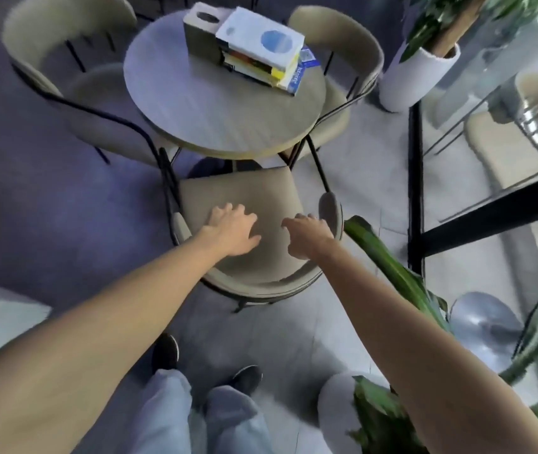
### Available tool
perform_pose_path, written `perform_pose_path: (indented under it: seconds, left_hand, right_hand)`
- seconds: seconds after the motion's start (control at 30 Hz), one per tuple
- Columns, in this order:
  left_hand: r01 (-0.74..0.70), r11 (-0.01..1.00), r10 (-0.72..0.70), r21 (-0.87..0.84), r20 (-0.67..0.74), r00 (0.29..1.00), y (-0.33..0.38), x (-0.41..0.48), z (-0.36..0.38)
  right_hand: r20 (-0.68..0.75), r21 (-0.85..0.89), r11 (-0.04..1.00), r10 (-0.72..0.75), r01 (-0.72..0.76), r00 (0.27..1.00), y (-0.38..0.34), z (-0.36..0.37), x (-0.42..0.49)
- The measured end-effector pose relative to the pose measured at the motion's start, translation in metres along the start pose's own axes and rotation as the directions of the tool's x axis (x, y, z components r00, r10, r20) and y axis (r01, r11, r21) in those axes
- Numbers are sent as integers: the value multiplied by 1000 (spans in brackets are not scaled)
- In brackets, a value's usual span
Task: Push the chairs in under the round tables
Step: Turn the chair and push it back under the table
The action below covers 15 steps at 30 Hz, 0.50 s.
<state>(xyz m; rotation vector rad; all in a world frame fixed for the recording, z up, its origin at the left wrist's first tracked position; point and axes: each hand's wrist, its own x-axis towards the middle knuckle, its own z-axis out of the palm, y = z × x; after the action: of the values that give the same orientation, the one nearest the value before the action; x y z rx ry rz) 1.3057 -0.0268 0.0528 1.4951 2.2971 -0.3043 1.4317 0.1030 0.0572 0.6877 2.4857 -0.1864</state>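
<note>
With both grips, left hand and right hand, spread above the chair, I'd next shove it ahead under the round desk.

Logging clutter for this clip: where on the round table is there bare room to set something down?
The round table is bare across its near and left parts, up to the rim. The far right is crowded: a box beside a stack of books.

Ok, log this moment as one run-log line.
stage: reaching for near chair | left hand: open, over seat | right hand: open, over seat | chair: seat mostly outside round table | grip: none yet
</note>
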Motion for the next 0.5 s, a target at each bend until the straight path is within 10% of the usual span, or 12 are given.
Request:
perform_pose_path:
  seconds: [0.5]
  left_hand:
    - [73, 994, -81, 85, 101, 992, 35, -42, 121]
  right_hand:
    - [60, -135, 988, -68, 76, 996, 22, 127, -8]
